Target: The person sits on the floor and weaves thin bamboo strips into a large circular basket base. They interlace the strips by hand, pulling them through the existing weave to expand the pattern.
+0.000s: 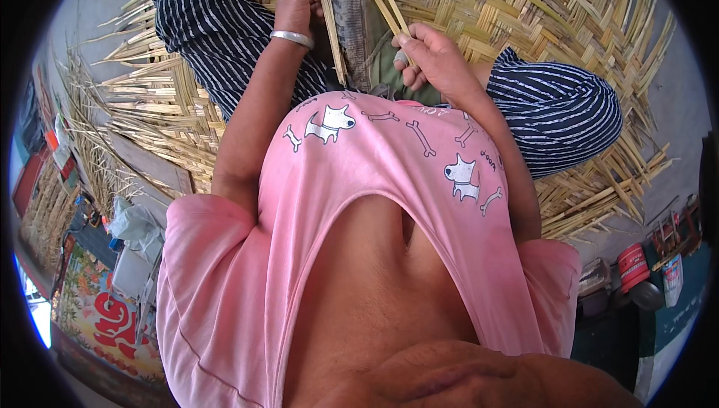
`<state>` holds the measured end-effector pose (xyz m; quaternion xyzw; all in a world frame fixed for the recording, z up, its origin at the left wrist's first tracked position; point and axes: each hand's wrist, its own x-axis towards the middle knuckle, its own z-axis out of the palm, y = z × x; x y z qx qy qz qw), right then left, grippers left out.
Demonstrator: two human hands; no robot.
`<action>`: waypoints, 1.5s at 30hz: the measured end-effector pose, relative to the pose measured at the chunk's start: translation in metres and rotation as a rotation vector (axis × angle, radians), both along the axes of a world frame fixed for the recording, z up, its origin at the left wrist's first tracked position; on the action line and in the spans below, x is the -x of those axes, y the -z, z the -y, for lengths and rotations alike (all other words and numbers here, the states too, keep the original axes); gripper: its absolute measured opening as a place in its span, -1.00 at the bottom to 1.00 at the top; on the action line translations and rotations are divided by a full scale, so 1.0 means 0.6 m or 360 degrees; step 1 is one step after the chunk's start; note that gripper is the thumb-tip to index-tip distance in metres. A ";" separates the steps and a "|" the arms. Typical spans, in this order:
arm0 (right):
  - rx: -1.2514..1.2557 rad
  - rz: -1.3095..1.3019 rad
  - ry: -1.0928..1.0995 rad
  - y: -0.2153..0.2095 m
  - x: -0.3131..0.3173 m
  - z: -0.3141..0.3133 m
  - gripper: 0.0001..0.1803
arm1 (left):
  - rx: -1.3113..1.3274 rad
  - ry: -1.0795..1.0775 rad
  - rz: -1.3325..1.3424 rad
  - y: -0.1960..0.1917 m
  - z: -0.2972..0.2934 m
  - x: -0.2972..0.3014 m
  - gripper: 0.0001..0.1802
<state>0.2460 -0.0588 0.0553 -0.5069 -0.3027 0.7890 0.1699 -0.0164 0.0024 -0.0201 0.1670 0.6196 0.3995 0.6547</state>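
My left hand, a silver bangle at its wrist, is closed at the top of the view with a pale flat reed strip at its fingertips. The lower end of that strip hangs down toward my lap. Two more narrow reed strips run up out of the frame from my right hand, pinched between thumb and fingers. A greyish band circles one of its fingers. Between the hands stands the worn sole of a shoe. Where the strips' far ends go is cut off.
Under me spreads a large woven reed mat with loose, unwoven ends along its left side. My legs in striped trousers are bent on it. A red container stands at the right, a pale plastic bag at the left.
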 end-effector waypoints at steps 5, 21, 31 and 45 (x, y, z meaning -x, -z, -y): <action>-0.0043 -0.0004 -0.0013 0.004 -0.001 0.002 -0.68 | 0.0039 -0.0016 -0.0066 -0.007 0.000 -0.005 -0.67; -0.0127 0.0079 -0.0003 0.007 0.014 -0.008 -0.69 | 0.0043 -0.0066 0.0019 -0.003 -0.003 -0.002 -0.66; -0.0085 0.0066 0.0060 0.006 0.011 -0.007 -0.67 | 0.0049 -0.0078 0.0004 0.000 -0.002 -0.002 -0.70; -0.0096 0.0077 0.0045 0.004 0.010 -0.009 -0.67 | 0.0066 -0.0045 -0.0072 -0.016 -0.003 -0.011 -0.66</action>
